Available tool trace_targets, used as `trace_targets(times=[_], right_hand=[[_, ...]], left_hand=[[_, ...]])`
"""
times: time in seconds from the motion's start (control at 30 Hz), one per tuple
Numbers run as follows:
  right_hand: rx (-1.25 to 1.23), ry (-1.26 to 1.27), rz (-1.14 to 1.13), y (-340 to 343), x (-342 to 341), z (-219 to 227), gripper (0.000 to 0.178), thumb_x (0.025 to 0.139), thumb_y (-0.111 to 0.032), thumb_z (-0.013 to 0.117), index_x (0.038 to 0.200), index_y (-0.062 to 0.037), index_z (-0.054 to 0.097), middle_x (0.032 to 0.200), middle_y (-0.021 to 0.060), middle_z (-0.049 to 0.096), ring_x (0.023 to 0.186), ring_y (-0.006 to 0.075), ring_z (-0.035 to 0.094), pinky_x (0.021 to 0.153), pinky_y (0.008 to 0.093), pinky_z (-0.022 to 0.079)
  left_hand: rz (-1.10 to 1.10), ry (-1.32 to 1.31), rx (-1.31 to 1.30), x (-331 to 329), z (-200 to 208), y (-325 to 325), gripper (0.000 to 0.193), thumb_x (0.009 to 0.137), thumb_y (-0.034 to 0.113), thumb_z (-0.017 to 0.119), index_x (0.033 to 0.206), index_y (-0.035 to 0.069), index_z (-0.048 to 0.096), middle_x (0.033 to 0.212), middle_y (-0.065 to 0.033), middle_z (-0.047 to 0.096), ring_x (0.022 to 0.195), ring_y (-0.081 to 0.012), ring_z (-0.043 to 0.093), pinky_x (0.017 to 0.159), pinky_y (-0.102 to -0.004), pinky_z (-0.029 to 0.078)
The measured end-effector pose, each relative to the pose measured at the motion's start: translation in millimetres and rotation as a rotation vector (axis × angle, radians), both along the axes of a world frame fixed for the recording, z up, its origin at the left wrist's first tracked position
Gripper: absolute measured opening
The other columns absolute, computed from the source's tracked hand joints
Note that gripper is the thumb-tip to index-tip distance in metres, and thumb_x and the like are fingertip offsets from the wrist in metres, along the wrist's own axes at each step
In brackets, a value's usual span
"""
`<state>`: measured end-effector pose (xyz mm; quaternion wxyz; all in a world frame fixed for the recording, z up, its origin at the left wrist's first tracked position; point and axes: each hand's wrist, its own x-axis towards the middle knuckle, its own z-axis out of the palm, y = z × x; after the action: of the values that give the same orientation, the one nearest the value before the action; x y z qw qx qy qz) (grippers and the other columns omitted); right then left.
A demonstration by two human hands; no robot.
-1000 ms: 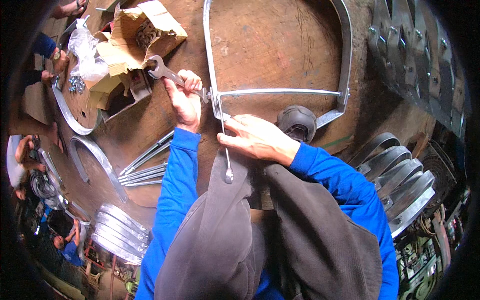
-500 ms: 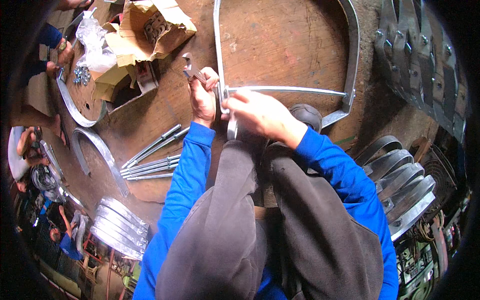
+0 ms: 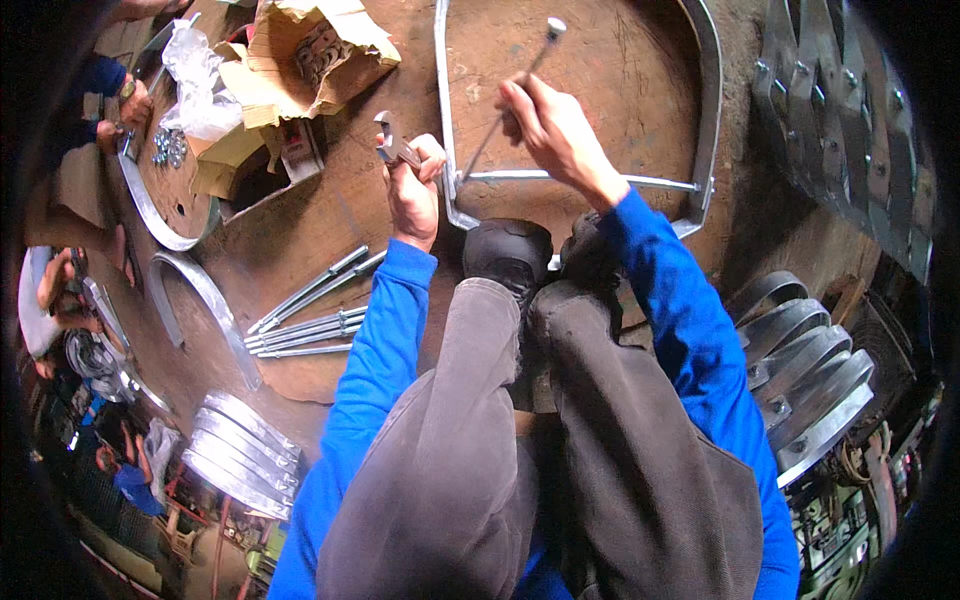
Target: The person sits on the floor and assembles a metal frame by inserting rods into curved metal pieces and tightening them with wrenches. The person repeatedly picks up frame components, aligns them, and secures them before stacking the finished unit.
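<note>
My left hand (image 3: 413, 195) is closed around an open-ended wrench (image 3: 397, 143), its jaw pointing up and away from me. It is just left of a bent flat-metal frame (image 3: 712, 110) on the wooden surface. A metal cross rod (image 3: 625, 181) spans the frame near its close end. Over the frame, my right hand (image 3: 560, 135) grips a long thin metal tool (image 3: 547, 50) with a bright rounded head at its far end. The tool slants, blurred, down to the left, toward the cross rod's left joint; I cannot tell whether it touches there.
Several loose metal rods (image 3: 308, 332) lie left of my left forearm, by a curved strip (image 3: 205, 290). An opened cardboard box (image 3: 345, 85) holds small metal parts. Stacked bent strips stand at left (image 3: 238, 455) and right (image 3: 810, 350). Another person's hands (image 3: 130, 105) work at far left.
My right hand has lifted from the frame's left joint, moving up and right with the thin tool, now raised. My left hand, still on the wrench, has barely moved. My shoe has come into view.
</note>
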<state>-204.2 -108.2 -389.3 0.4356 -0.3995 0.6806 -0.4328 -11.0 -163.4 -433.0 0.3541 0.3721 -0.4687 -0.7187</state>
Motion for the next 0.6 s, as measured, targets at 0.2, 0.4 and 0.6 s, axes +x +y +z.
trace_targets(times=[0.2,0.4,0.6], right_hand=[[-0.011,0.11,0.427,47.1,24.0,42.2,0.019,0.093,-0.02,0.056,0.103,-0.0033,0.06,0.092,0.0162,0.065,0.085,0.036,0.065,0.074,0.0444,0.052],[-0.336,0.429,0.733,77.7,57.9,30.6,0.022,0.09,-0.02,0.05,0.108,-0.0082,0.052,0.094,0.0143,0.053,0.087,0.0325,0.058,0.075,0.0403,0.049],[-0.414,0.474,0.748,68.6,67.0,19.5,0.022,0.086,-0.019,0.052,0.106,-0.0116,0.054,0.096,0.0117,0.053,0.089,0.0283,0.059,0.076,0.0384,0.051]], left_hand=[[-0.015,-0.013,0.002,-0.6,6.5,0.8,0.068,0.092,0.072,0.033,0.062,0.011,0.027,0.063,0.0019,0.031,0.061,-0.0109,0.028,0.059,-0.029,0.021],[-0.004,0.002,0.025,-7.1,6.9,2.5,0.064,0.094,0.066,0.035,0.062,0.012,0.028,0.063,0.0026,0.031,0.061,-0.0107,0.029,0.059,-0.0283,0.022],[-0.026,-0.007,0.038,-6.1,11.8,1.2,0.064,0.094,0.067,0.036,0.061,0.012,0.029,0.063,0.0029,0.032,0.061,-0.0104,0.03,0.059,-0.0275,0.023]])
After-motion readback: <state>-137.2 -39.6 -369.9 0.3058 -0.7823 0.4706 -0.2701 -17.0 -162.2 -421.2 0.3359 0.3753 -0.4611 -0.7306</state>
